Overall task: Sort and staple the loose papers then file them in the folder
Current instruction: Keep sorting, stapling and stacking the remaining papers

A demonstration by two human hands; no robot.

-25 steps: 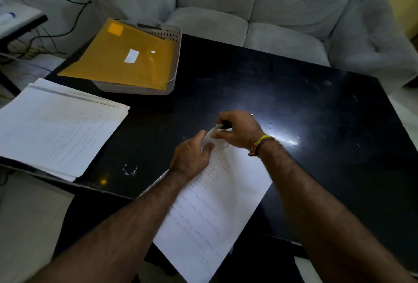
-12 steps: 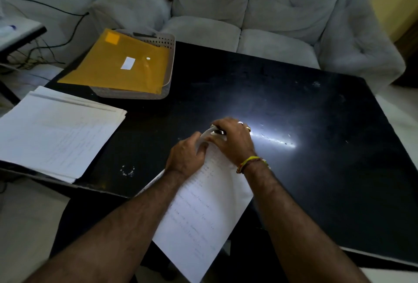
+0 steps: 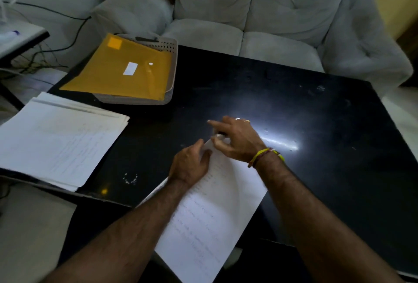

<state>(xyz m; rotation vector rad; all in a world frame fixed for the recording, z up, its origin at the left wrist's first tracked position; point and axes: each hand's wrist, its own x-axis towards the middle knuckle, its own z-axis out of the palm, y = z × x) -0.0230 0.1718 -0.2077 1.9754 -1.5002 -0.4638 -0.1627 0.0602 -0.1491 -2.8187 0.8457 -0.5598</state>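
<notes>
Both hands meet ahead, left hand (image 3: 190, 165) loosely curled, right hand (image 3: 235, 139) curled with forefinger extended.

**Colours on the worktop**

We see a glossy black worktop (image 3: 282, 101) with a white glare patch. On it lie white papers (image 3: 210, 214) lined with faint handwriting, and a second white stack (image 3: 58, 142). A mustard-yellow folder (image 3: 117, 74) bears a white label and a brighter orange square, in a pale grey perforated tray (image 3: 168, 45). Our right wrist wears a yellow band (image 3: 264, 154). The sofa (image 3: 271, 11) is pale grey.
</notes>
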